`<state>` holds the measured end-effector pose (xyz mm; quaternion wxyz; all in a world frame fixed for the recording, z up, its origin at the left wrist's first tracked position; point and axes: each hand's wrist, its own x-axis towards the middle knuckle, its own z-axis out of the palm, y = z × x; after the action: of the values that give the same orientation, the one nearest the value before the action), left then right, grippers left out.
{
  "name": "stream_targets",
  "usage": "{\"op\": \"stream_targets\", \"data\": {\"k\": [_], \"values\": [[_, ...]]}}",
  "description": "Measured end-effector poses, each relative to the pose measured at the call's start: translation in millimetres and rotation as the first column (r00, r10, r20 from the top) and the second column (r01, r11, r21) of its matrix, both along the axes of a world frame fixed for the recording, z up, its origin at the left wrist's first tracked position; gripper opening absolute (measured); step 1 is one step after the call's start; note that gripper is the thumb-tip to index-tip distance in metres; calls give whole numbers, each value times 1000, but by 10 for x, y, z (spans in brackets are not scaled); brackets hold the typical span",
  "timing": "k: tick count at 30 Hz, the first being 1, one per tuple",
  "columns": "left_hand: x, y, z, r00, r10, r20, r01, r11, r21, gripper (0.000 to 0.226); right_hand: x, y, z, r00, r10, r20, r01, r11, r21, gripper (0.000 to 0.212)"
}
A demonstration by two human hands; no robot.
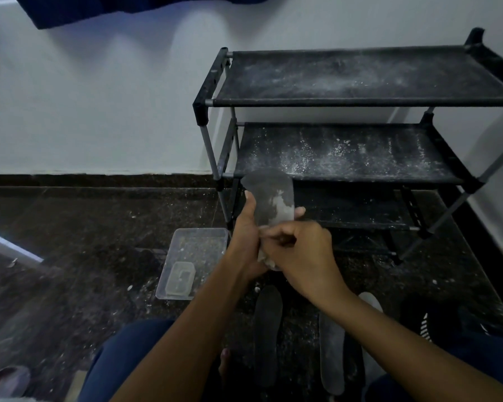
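The bare left forearm (186, 323) and right forearm (389, 338) reach forward from the bottom edge and meet near the middle. The left hand (246, 227) is raised, palm turned inward, and grips an insole (269, 198) upright from behind. Its thumb lies along the insole's left edge, and one fingertip (300, 210) shows past the right edge. The right hand (302, 250) sits just below and in front, its back toward the camera, fingers curled tight with knuckles pointing left. It pinches a pale cloth (266, 261) against the insole's lower end, close against the left palm
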<state>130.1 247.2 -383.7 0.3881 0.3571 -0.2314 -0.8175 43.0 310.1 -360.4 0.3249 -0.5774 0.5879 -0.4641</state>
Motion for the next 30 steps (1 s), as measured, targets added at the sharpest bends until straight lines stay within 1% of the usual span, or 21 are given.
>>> {"op": "stream_targets", "data": {"k": [3, 5, 8, 11, 14, 16, 19, 24, 26, 28, 30], "values": [[12, -30, 19, 999, 0, -51, -1, 1000, -8, 72, 14, 120, -23, 999, 47, 28, -48, 998, 36, 12], [7, -38, 15, 998, 10, -64, -11, 1000, -17, 72, 1, 99, -22, 999, 45, 8, -45, 999, 24, 12], [-10, -36, 4, 999, 17, -36, -19, 999, -50, 71, 8, -7, 4, 999, -1, -46, -1, 999, -44, 14], [-11, -29, 25, 999, 25, -39, -27, 999, -39, 72, 30, -85, 23, 995, -47, -89, 37, 993, -110, 15], [8, -48, 18, 998, 47, -31, -48, 999, -24, 72, 43, -17, 19, 997, -11, -82, 7, 999, -45, 16], [18, -61, 10, 996, 64, -65, -63, 998, 12, 76, 42, 99, -10, 997, 37, -70, -37, 999, -4, 14], [15, -69, 11, 993, 79, -87, -77, 996, 35, 79, 5, 176, -39, 994, 68, -85, -69, 998, 2, 11], [-13, -38, 66, 1000, 7, 14, -7, 1000, -23, 92, -86, -59, -34, 966, -88, -244, 57, 990, -128, 14], [-8, -56, 43, 1000, 20, 20, -20, 1000, -4, 88, -65, -57, -20, 973, -90, -213, 67, 991, -114, 14], [14, -79, 3, 998, 52, -31, -52, 999, 13, 81, -7, 46, -6, 991, -21, -134, 15, 999, -47, 14], [38, -93, -13, 994, 61, -88, -59, 998, 20, 82, 29, 162, -7, 995, 56, -81, -57, 998, -10, 14]]}}
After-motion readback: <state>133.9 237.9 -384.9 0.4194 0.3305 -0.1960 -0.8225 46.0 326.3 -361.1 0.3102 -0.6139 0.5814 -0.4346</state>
